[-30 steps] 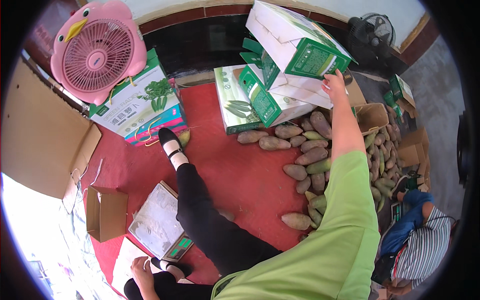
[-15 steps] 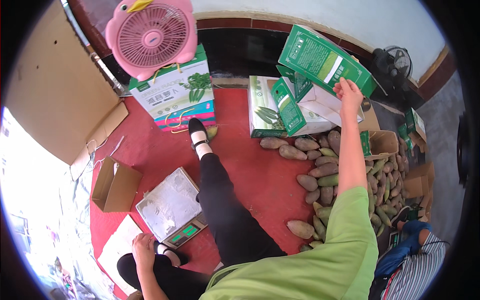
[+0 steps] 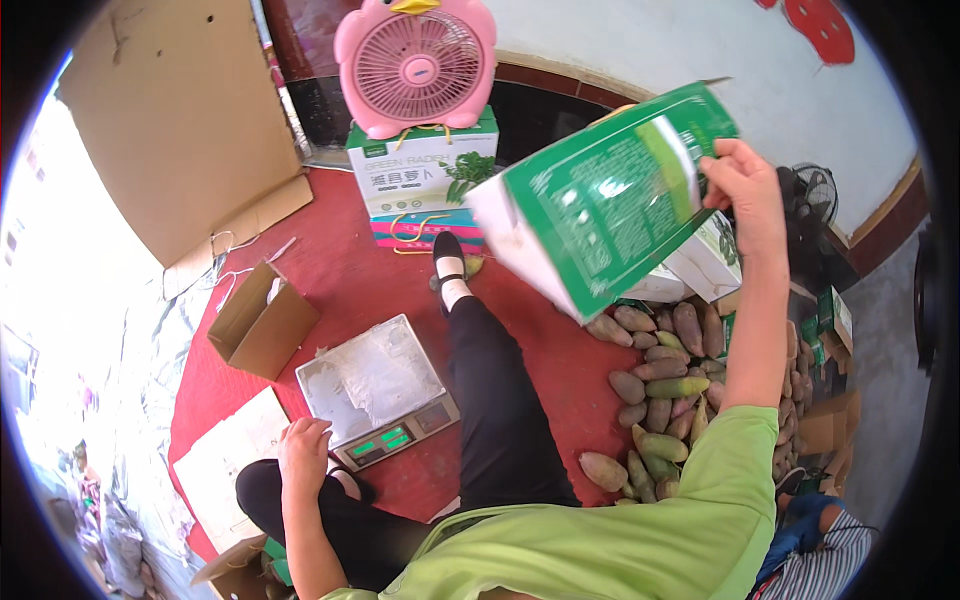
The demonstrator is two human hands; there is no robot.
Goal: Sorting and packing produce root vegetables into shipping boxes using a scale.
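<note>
My right hand (image 3: 745, 190) is closed on the end of a green and white carton (image 3: 600, 205), which hangs tilted in the air above the red mat. The carton's broad green face shows, with a white side panel toward the left. My left hand (image 3: 303, 458) rests over my bent left knee with its fingers loosely bent and apart, nothing visible in them. Beside it lies a flat scale (image 3: 375, 385) with a metal plate and a green-lit display. Below the carton and my right arm spreads a pile of radishes (image 3: 660, 390), partly hidden by that arm.
A pink fan (image 3: 418, 70) stands on stacked gift boxes (image 3: 420, 180) at the back. Left of the scale sits an open brown box (image 3: 265, 325); a large cardboard sheet (image 3: 185, 130) leans behind it. Another person (image 3: 825, 550) is at the lower right, near brown cartons (image 3: 828, 425).
My right hand has lifted the green carton away from the other boxes and brought it left and nearer. My left hand has shifted slightly up toward the scale. The view has turned right-to-left slightly.
</note>
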